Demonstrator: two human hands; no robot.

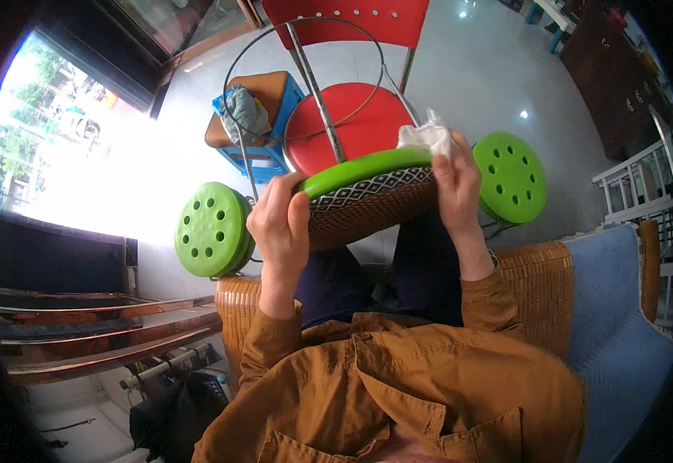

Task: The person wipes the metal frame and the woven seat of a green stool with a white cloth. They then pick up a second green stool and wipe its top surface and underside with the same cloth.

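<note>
A stool with a green seat (375,167) is tipped on its side in front of me. Its metal legs and a round ring point away. Toward me, below the green rim, shows a brown woven surface (367,216) edged with a black-and-white diamond band. My left hand (279,224) grips the rim at its left end, thumb on the near side. At the right end, my right hand (458,185) is closed on a crumpled white cloth (427,137) pressed against the rim. Its fingers behind the cloth are partly hidden.
A red chair (352,123) stands just beyond the stool. Green stools with holed seats stand at left (211,230) and right (512,177). A blue stool with a brown top (263,92) carries a bundled bag. I sit on a woven-mat bench (537,297).
</note>
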